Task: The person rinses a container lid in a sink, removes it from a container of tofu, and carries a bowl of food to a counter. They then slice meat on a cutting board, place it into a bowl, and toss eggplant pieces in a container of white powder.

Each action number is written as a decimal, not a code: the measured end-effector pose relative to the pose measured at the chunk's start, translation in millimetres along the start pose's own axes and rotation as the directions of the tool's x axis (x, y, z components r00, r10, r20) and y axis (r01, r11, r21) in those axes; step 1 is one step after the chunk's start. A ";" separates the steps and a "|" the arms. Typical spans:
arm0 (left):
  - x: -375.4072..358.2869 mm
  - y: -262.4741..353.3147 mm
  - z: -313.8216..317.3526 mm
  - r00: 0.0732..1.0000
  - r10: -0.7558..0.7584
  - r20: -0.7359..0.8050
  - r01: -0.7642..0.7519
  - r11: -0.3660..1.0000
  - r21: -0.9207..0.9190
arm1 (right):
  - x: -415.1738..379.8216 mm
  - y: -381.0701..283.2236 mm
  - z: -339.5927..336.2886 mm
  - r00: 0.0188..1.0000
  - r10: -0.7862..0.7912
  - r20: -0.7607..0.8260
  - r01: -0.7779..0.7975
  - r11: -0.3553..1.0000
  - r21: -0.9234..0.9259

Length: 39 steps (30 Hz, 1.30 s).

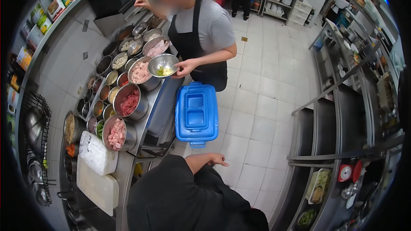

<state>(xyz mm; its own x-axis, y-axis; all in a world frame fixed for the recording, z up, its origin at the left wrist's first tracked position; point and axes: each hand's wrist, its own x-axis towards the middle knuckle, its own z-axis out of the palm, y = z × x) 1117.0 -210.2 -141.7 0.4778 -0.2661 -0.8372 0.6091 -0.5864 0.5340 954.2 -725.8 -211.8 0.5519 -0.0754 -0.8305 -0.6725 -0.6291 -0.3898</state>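
Note:
My left hand [218, 159] hangs over the tiled floor in front of my black clothing [175, 192]. Its fingers are loosely bent, with at least one stretched out, and nothing shows in them. The closest thing is a blue lidded plastic bin [209, 134] on the floor just beyond it. My right hand is out of view. Across from me, a co-worker in a black apron [184, 32] holds a steel bowl [163, 66] of yellow and green pieces at its rim. The co-worker's other hand [142, 3] is raised over the counter.
Steel pots of raw meat [129, 102] and many small containers crowd the counter at left. A white tub [98, 152] and a pale lidded box [97, 190] stand nearer. Steel shelving [317, 132] runs along the right. Other people stand at the back.

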 end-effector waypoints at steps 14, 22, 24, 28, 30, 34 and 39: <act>92.1 26.8 157.4 0.883 0.230 0.409 -0.434 0.731 0.527 | 115.1 70.8 -141.2 0.947 -0.309 0.090 0.305 0.767 -0.565; 141.3 141.9 197.4 0.947 0.008 0.321 -0.279 0.516 0.809 | 53.7 56.5 -251.4 0.926 -0.252 -0.281 0.212 0.963 -0.163; 131.9 191.9 219.0 0.976 0.110 0.189 -0.215 0.633 0.744 | 44.2 72.4 -263.3 0.901 -0.258 -0.348 0.236 0.966 -0.107; 177.7 214.4 216.1 0.900 0.399 -0.177 -0.161 0.681 0.714 | -6.4 80.8 -298.2 0.779 -0.280 -0.562 0.424 0.895 0.142; 180.9 242.2 206.4 0.952 0.251 -0.176 -0.111 0.817 0.565 | -29.5 90.9 -331.8 0.702 -0.192 -0.686 0.418 0.891 0.179; 172.0 265.4 202.1 0.961 -0.054 -0.270 0.122 0.963 0.239 | -66.2 154.2 -448.1 0.118 0.071 -0.990 0.335 0.936 0.107; 224.0 210.4 177.2 0.993 -0.023 0.112 -0.055 0.763 0.643 | -76.2 316.4 -577.2 -0.022 0.136 -0.990 -0.282 0.950 0.137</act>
<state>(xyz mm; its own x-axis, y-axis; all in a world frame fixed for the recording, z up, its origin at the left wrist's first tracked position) 1240.0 -528.8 -237.8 0.3896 -0.3370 -0.8571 0.0313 -0.9253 0.3780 983.9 -1365.6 -42.2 0.3842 -0.8504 0.3595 -0.8619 -0.4700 -0.1906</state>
